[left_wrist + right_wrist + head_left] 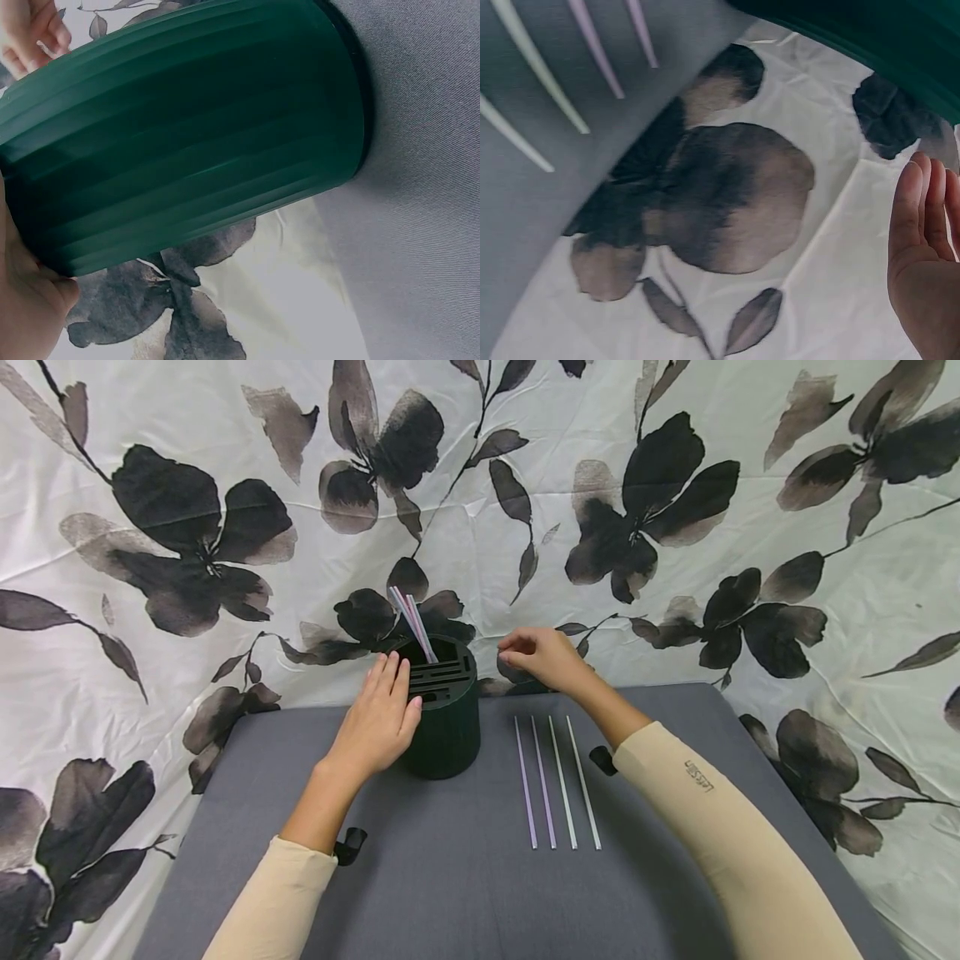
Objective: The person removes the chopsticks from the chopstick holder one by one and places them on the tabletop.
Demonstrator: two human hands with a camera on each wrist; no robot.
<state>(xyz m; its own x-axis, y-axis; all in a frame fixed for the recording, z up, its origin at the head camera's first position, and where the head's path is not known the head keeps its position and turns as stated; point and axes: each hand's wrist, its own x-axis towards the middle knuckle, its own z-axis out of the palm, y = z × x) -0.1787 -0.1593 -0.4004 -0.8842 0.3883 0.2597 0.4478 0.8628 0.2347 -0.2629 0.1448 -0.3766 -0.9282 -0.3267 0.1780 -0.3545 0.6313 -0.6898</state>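
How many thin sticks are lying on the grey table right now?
4, right of the green holder, from left: first lilac stick, second lilac stick, first whitish stick, second whitish stick. Other sticks overlap in the holder; some may be hidden.

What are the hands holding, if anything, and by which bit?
Nothing looks gripped. The left hand just rests against the top edge of the green cup; the right hand looks empty.
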